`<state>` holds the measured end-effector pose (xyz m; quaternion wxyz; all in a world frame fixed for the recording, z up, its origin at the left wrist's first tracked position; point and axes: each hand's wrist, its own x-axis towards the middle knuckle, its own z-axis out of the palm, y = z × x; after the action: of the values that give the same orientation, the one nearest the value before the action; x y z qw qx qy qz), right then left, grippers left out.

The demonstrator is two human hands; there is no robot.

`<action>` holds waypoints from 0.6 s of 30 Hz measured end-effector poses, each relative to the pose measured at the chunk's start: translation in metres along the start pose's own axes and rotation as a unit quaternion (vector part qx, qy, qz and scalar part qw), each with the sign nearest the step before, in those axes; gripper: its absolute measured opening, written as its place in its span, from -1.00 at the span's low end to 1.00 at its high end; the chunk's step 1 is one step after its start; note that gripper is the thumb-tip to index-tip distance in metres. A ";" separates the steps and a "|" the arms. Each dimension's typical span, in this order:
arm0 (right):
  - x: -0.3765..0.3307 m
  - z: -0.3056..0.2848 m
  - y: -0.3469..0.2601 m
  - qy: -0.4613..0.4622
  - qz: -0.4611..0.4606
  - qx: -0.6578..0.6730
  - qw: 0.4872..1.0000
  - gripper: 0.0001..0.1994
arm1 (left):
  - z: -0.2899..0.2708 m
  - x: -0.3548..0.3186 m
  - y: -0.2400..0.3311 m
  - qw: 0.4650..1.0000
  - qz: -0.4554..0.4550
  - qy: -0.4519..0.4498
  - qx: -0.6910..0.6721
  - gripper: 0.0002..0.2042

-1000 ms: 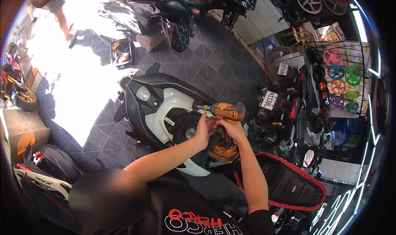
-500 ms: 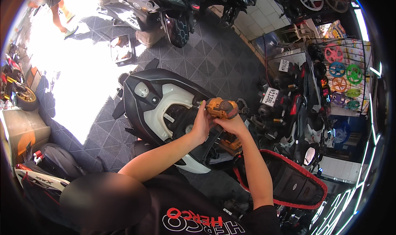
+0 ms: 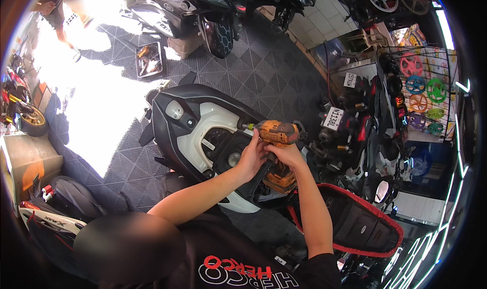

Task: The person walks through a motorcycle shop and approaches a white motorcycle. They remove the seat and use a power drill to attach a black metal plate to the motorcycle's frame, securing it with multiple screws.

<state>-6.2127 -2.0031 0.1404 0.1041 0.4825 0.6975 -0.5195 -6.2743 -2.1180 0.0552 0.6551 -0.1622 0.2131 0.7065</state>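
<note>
My right hand (image 3: 286,155) is wrapped round the handle of an orange-and-black cordless drill (image 3: 276,132). My left hand (image 3: 253,158) grips it too, one finger reaching up along its body and the others curled near the handle. The drill's nose, with a yellow-green band, points left at the edge of a black-and-white scooter's bodywork (image 3: 218,115). An orange-and-black block (image 3: 280,180) shows just below my hands and looks like the drill's battery base. Whether the bit touches a screw is too small to tell.
A black panel with red edging (image 3: 350,220) lies at the lower right. Several parked motorcycles (image 3: 203,15) stand beyond the scooter, and more (image 3: 350,131) on the right. A tray of parts (image 3: 149,59) sits on the tiled floor. A person (image 3: 58,20) is at the upper left.
The drill has shifted slightly right and turned, showing more of its nose. Both hands have moved a little right and down with it. The person at the upper left has moved.
</note>
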 end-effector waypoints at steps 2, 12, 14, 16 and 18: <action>-0.001 -0.002 -0.005 -0.003 0.018 -0.009 1.000 -0.69 | 0.000 0.000 0.000 1.000 0.004 -0.005 -0.007 -0.28; 0.007 -0.007 0.019 0.014 0.049 0.015 0.999 -0.73 | 0.006 0.001 -0.005 0.999 0.021 -0.024 0.033 -0.37; 0.012 -0.001 0.011 -0.003 -0.010 0.013 1.000 -0.67 | -0.004 0.010 -0.012 0.999 0.041 0.004 0.016 -0.39; 0.004 0.004 -0.001 0.001 0.007 0.040 0.999 -0.62 | -0.016 0.022 -0.023 0.999 0.032 0.028 0.000 -0.40; 0.000 -0.006 0.011 -0.005 0.017 0.042 0.999 -0.65 | -0.010 0.022 -0.026 0.999 -0.006 0.041 -0.005 -0.30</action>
<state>-6.2019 -1.9985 0.1357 0.0960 0.4951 0.6663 -0.5492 -6.2509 -2.1029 0.0335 0.6490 -0.1957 0.2358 0.6963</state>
